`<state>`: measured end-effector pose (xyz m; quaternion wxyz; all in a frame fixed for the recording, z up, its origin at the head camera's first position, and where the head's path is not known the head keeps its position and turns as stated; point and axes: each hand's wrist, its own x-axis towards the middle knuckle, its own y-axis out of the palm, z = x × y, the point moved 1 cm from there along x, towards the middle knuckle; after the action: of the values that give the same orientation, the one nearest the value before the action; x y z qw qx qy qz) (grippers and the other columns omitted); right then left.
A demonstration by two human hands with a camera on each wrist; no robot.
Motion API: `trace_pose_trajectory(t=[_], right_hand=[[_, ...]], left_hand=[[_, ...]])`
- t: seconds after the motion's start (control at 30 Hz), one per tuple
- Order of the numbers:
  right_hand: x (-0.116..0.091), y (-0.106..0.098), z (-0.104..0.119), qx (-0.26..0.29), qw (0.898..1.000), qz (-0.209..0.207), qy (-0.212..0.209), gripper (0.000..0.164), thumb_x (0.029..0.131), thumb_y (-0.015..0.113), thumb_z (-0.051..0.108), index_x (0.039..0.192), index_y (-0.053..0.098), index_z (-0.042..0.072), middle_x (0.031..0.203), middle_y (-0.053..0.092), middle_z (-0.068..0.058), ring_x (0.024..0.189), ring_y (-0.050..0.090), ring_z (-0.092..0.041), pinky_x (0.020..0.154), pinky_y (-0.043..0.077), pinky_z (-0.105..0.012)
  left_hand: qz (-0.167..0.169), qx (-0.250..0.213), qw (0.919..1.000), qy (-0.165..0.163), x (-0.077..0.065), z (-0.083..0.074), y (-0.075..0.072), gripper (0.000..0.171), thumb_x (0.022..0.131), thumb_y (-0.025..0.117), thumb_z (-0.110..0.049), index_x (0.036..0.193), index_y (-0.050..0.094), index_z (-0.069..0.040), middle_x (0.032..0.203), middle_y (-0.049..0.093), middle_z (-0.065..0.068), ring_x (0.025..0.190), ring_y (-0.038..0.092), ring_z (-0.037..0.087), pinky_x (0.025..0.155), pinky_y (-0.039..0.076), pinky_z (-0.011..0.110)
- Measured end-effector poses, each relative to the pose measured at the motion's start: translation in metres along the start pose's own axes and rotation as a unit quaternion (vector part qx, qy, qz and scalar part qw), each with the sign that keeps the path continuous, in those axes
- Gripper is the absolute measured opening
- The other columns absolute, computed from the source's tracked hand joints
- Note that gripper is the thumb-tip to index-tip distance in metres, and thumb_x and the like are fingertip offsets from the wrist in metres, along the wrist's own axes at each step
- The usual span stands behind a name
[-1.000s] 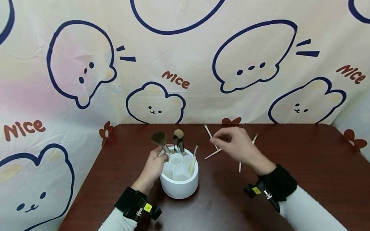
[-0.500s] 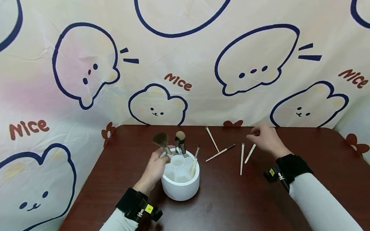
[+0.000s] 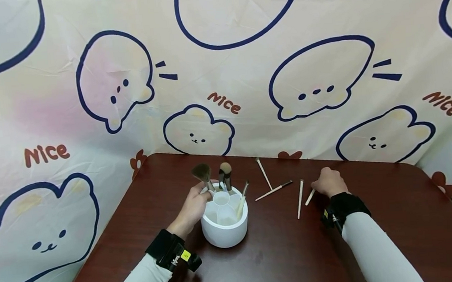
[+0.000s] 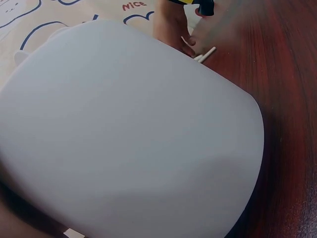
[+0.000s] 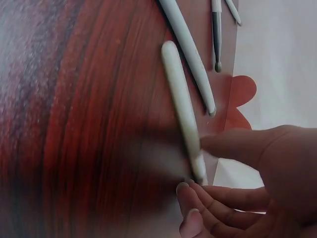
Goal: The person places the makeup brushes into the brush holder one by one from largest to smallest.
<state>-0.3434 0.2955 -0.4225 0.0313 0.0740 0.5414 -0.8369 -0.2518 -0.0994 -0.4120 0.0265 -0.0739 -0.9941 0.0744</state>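
My left hand (image 3: 193, 207) grips the far left rim of a round white brush holder (image 3: 225, 236), which stands on the table; its smooth wall (image 4: 133, 124) fills most of the left wrist view and hides the fingers there. Inside the holder, a fan-shaped brush (image 3: 201, 172), a round-headed brush (image 3: 225, 167) and a slim pale brush (image 3: 242, 200) lean in divided sections. To the right, my right hand (image 3: 329, 182) pinches the far end of a pale makeup brush (image 5: 181, 99) lying on the table, thumb on one side and fingertips on the other, covering its tip.
Left of the pinched brush lies another pale brush (image 3: 300, 199), nearly parallel to it. Farther left, a dark-tipped brush (image 3: 273, 191) and a slim brush (image 3: 263, 173) meet at an angle. A cartoon-printed cloth (image 3: 244, 75) hangs behind the dark wooden table (image 3: 270, 264).
My right hand moves away from over the brushes to the right, then lowers onto the rightmost brush. My left hand stays on the holder. The head view shifts slightly.
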Motion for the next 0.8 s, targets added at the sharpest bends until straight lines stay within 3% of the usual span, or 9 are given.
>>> trace_pose_trajectory(t=[0.1,0.33,0.47,0.57,0.67,0.8], right_hand=[[-0.002,0.0,0.0,0.007,1.0,-0.003,0.002,0.027,0.086,0.057,0.013,0.099,0.053,-0.01,0.088,0.054,-0.026,0.072,0.053,-0.033,0.059,0.045,-0.039],[-0.006,-0.007,-0.004,0.02,1.0,0.004,-0.003,0.022,0.085,0.058,0.01,0.093,0.053,-0.009,0.079,0.053,-0.021,0.064,0.054,-0.029,0.052,0.044,-0.035],[-0.007,-0.013,-0.005,0.031,0.999,0.011,-0.02,0.017,0.085,0.057,0.009,0.074,0.055,-0.003,0.061,0.048,-0.01,0.054,0.05,-0.023,0.049,0.042,-0.032],[-0.011,-0.02,0.0,0.032,0.998,0.003,-0.045,0.024,0.087,0.055,0.011,0.064,0.051,0.005,0.056,0.044,-0.004,0.052,0.045,-0.021,0.05,0.038,-0.032],[-0.021,-0.03,0.012,0.042,0.995,-0.017,-0.088,0.021,0.091,0.052,0.012,0.073,0.055,0.003,0.063,0.052,-0.01,0.059,0.047,-0.022,0.056,0.037,-0.035],[-0.038,-0.045,0.034,0.056,0.988,-0.052,-0.137,0.018,0.095,0.05,0.014,0.098,0.06,0.0,0.084,0.063,-0.018,0.069,0.055,-0.023,0.063,0.042,-0.038]], left_hand=[[-0.005,-0.001,1.0,0.0,0.0,0.001,0.001,0.041,0.088,0.038,-0.001,0.126,0.053,-0.006,0.125,0.054,0.016,0.115,0.046,0.023,0.099,0.032,0.05],[-0.007,0.003,0.9999,-0.009,0.001,0.0,0.001,0.043,0.089,0.039,-0.002,0.131,0.049,-0.002,0.125,0.054,0.012,0.117,0.044,0.023,0.1,0.031,0.049],[0.008,-0.005,0.9999,-0.006,-0.005,-0.013,0.0,0.043,0.089,0.038,0.0,0.132,0.047,0.001,0.127,0.052,0.015,0.119,0.042,0.026,0.101,0.029,0.051],[0.008,-0.005,0.9999,-0.007,-0.005,-0.013,0.0,0.045,0.089,0.038,-0.001,0.134,0.043,0.003,0.131,0.049,0.016,0.122,0.038,0.026,0.102,0.028,0.052],[-0.003,0.0,1.0,-0.009,-0.001,-0.006,0.001,0.049,0.088,0.038,-0.003,0.137,0.039,0.003,0.134,0.046,0.015,0.125,0.035,0.025,0.103,0.027,0.052],[-0.005,0.001,0.9999,-0.016,0.001,-0.001,0.001,0.051,0.089,0.038,-0.005,0.139,0.036,0.003,0.137,0.043,0.014,0.127,0.032,0.024,0.104,0.025,0.05]])
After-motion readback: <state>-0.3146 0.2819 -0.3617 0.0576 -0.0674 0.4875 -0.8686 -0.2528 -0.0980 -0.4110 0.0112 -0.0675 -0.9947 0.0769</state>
